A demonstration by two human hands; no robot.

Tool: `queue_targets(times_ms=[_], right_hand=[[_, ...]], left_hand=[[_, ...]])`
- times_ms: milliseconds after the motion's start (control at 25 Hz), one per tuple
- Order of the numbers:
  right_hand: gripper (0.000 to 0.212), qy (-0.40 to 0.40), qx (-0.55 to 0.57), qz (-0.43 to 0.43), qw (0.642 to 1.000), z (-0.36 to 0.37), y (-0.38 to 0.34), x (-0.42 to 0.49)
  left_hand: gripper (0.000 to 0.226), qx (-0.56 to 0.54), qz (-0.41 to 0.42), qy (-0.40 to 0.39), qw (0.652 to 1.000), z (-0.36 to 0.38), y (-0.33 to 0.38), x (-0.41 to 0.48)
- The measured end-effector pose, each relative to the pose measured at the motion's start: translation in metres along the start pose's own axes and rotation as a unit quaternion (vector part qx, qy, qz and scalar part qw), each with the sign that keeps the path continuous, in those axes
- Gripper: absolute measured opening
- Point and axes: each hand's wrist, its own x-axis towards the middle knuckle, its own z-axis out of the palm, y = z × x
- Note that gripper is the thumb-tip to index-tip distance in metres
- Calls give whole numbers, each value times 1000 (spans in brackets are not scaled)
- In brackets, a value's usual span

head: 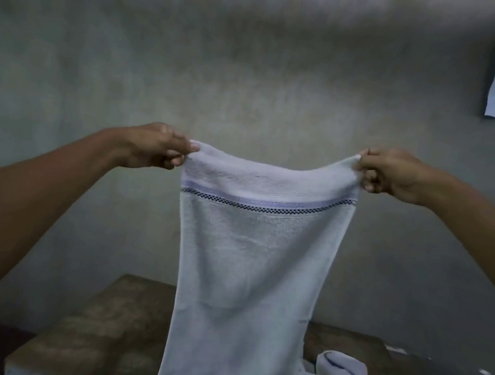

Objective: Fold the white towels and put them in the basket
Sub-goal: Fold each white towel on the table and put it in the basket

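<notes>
White terry towel with dark checked band [251,262]: hanging over brown wooden desk [102,324], top corners pinched by left grip [154,146] and right grip [391,173]. Crumpled white towel [341,372]: lying on desk, lower right.

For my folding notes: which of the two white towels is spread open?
The towel with the checked stripe: the left hand and right hand pinch its top corners, so it hangs spread. The other towel lies crumpled on the table.
</notes>
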Motion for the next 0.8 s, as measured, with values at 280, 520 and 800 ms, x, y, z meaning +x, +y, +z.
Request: queue_targets(times_ms=[280,520,800], right_hand=[[21,-37,35,30,998,-6,-16,9],[12,52,58,72,994,25,23,42],[6,175,84,-32,980,14,3,53]], left_hand=[[44,-63,-53,6,997,-15,4,-2],[13,-136,-13,234,963,30,-33,48],[6,-169,158,283,931,27,1,69]])
